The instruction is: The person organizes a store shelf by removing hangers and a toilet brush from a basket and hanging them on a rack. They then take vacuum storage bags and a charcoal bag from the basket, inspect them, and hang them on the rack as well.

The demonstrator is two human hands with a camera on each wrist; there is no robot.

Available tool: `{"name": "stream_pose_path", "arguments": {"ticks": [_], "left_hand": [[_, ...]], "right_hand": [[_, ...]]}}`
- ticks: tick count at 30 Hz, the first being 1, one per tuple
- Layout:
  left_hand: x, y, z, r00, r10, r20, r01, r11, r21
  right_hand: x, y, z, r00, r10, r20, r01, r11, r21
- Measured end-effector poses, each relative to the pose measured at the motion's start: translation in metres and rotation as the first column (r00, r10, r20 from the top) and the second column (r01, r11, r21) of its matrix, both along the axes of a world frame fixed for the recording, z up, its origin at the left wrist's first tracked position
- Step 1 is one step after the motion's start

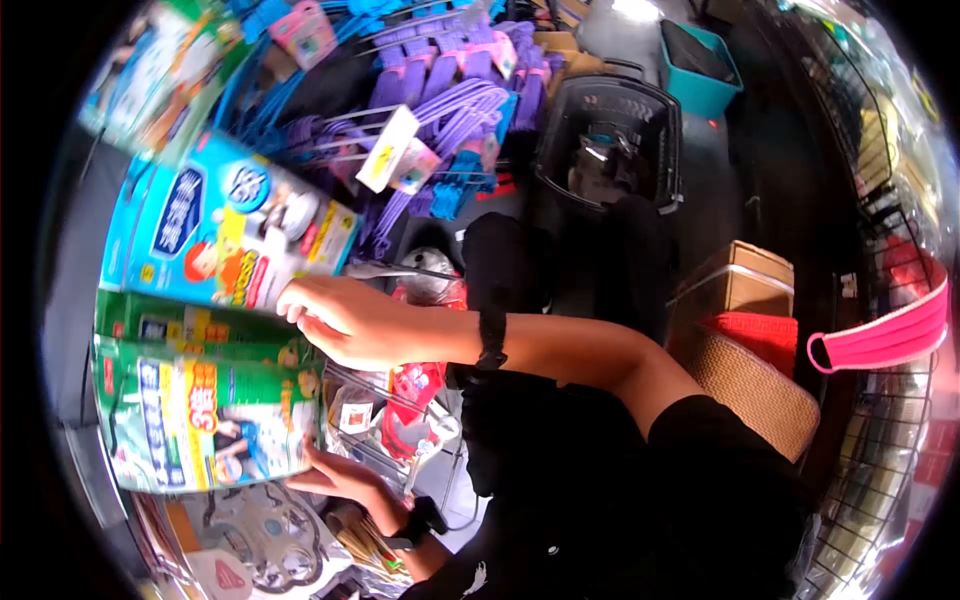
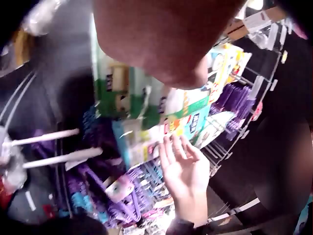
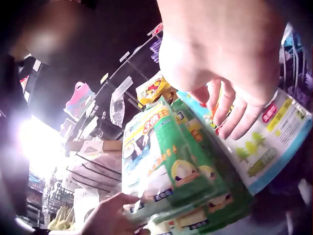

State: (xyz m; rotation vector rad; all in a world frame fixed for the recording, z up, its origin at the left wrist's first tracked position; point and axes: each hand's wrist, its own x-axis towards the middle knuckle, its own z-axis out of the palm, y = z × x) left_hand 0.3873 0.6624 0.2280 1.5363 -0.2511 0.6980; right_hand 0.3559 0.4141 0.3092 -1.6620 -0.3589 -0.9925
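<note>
Several green-and-white printed packets (image 1: 210,420) hang in a row on the rack at the left of the head view. My left hand (image 1: 345,478) grips the lower edge of the front one; in the right wrist view its finger (image 3: 124,199) lies over the packet's edge. Beside them hangs a blue printed packet (image 1: 225,225) picturing a cartoon child. My right hand (image 1: 350,325) is at the blue packet's edge, next to the green ones. In the left wrist view its fingers (image 2: 178,147) look loosely straight against the packets, palm showing, nothing held.
Purple hangers (image 1: 440,100) and blue ones hang beyond the packets. On the floor stand a black basket (image 1: 610,90) with something inside and a teal bin (image 1: 700,70). A cardboard box (image 1: 745,275), a woven basket (image 1: 760,395) and a pink mask (image 1: 885,330) are at the right.
</note>
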Motion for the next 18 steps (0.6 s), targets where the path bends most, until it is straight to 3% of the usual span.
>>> {"name": "stream_pose_path", "arguments": {"ticks": [2,3,5,6,7,10,12,13,15,18], "left_hand": [[-0.023,-0.018,-0.013,1.0,-0.008,0.004,0.008,0.999,0.038],[-0.036,-0.031,-0.015,0.992,-0.097,-0.087,0.083,0.984,-0.156],[-0.038,-0.025,-0.04,0.888,-0.422,-0.182,0.343,0.872,-0.348],[-0.051,-0.034,-0.046,0.832,-0.488,-0.266,0.386,0.851,-0.355],[-0.056,-0.049,-0.049,0.832,-0.437,-0.342,0.349,0.891,-0.291],[-0.069,-0.097,-0.042,0.639,-0.677,-0.365,0.659,0.726,-0.196],[-0.07,-0.137,-0.031,0.552,-0.71,-0.437,0.74,0.659,-0.135],[-0.07,-0.16,-0.023,0.495,-0.746,-0.446,0.786,0.603,-0.135],[-0.071,-0.205,-0.017,0.413,-0.791,-0.451,0.809,0.546,-0.218],[-0.078,-0.278,-0.002,0.305,-0.866,-0.396,0.927,0.365,-0.084]], "right_hand": [[-0.018,-0.022,-0.004,0.999,-0.05,0.009,0.05,0.999,0.011],[-0.028,-0.033,-0.006,0.998,-0.056,0.012,0.056,0.998,0.034],[-0.04,-0.056,-0.013,0.997,-0.068,0.028,0.067,0.996,0.051],[-0.042,-0.068,-0.019,0.995,-0.098,0.017,0.097,0.993,0.061],[-0.044,-0.078,-0.025,0.992,-0.126,0.006,0.126,0.99,0.071],[-0.051,-0.115,-0.038,0.974,-0.217,0.063,0.208,0.97,0.127],[-0.069,-0.141,-0.041,0.967,-0.252,-0.027,0.254,0.96,0.119],[-0.073,-0.154,-0.045,0.955,-0.295,0.019,0.29,0.948,0.132],[-0.085,-0.18,-0.053,0.94,-0.341,0.01,0.337,0.931,0.14],[-0.111,-0.221,-0.059,0.909,-0.411,-0.075,0.417,0.895,0.155]]}}
